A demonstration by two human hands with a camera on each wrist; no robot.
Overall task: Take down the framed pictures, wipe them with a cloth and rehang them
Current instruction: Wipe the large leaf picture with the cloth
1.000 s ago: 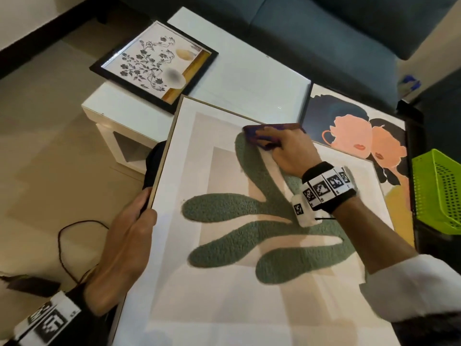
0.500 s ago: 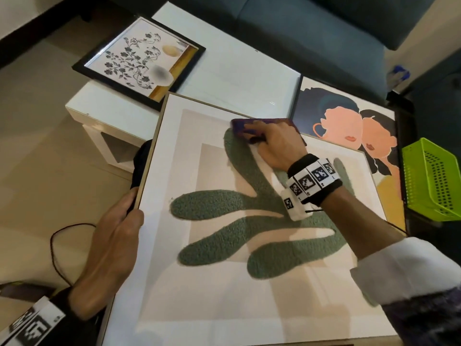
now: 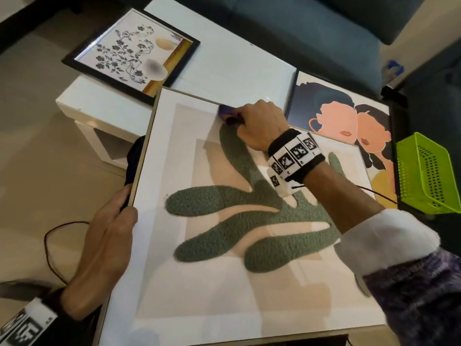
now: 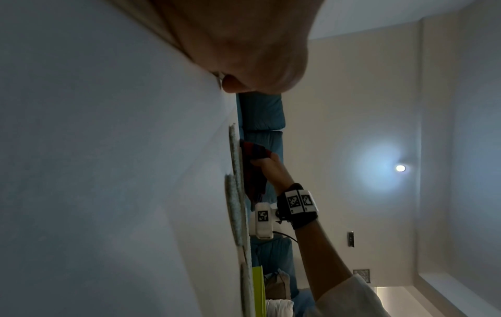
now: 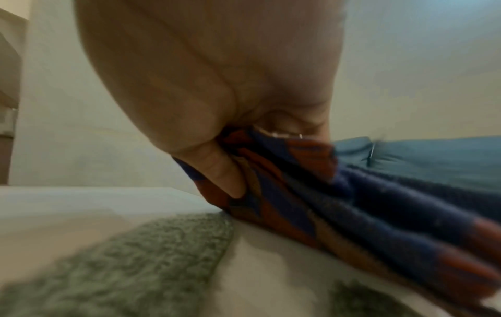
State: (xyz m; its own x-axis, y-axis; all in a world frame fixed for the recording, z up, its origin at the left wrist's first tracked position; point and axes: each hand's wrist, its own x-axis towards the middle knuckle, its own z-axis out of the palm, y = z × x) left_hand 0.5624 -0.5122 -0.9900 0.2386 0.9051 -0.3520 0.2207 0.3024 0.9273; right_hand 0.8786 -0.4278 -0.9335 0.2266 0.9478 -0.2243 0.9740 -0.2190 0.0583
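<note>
Behind everything runs a blue sofa (image 3: 287,28), with a white low table (image 3: 224,63) in front of it. Propped against the table's near side and tilted toward the person is the large picture (image 3: 224,283), a pale print with a green leaf shape. 2 more pictures lie flat on the table: the faces picture (image 3: 346,113) at the right, its near edge hidden behind the large one, and the smaller flower picture (image 3: 129,51) at the far left corner. A green basket (image 3: 424,171) sits at the right.

Judged from this, the step in hand is wiping. The left hand (image 3: 104,250) grips the large picture's left edge to steady it. The right hand (image 3: 259,121) is clenched round the cloth (image 3: 227,113) and presses it on the glass near the top edge. The next move likely calls for sweeping down across the unwiped glass while the left hand holds the picture firm.

Only the right wrist view shows the cloth's red and blue pattern (image 5: 339,193) and the thumb pinching it. The left wrist view shows the picture edge-on with a ceiling light (image 4: 400,168) beyond.
</note>
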